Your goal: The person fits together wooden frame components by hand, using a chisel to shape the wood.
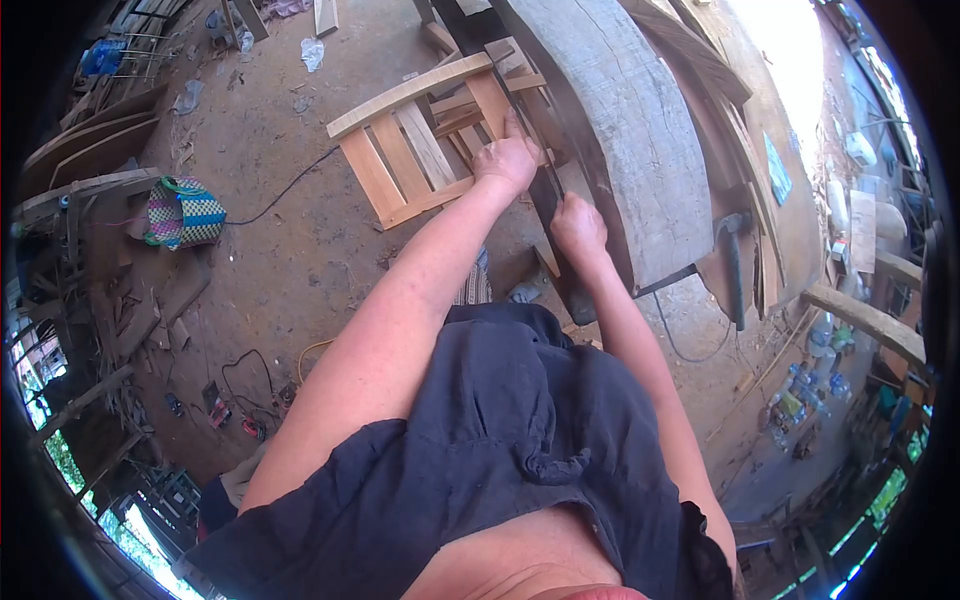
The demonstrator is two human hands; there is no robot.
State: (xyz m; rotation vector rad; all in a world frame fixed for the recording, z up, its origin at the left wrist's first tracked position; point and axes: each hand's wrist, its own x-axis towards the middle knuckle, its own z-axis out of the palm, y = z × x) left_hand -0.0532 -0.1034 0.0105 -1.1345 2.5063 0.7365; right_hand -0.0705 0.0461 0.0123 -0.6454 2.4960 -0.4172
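A slatted wooden frame (400,150) with a slightly curved top rail stands at the side of a bench. My left hand (508,162) is closed on its near corner, with the index finger stretched along the wood. My right hand (580,228) grips the end of a long, thin, dark tool (530,128). That tool looks like a hand saw seen edge-on. It runs from my right fist past my left fingers, close along the frame's side. My fingers hide part of both the tool and the frame's corner.
A wide grey plank (640,130) lies on the bench to the right, with a hammer (737,268) near its end. A woven basket (186,213) hangs at left. Cables and power tools (250,425) lie on the dirt floor. Plastic bottles (805,395) are heaped at right.
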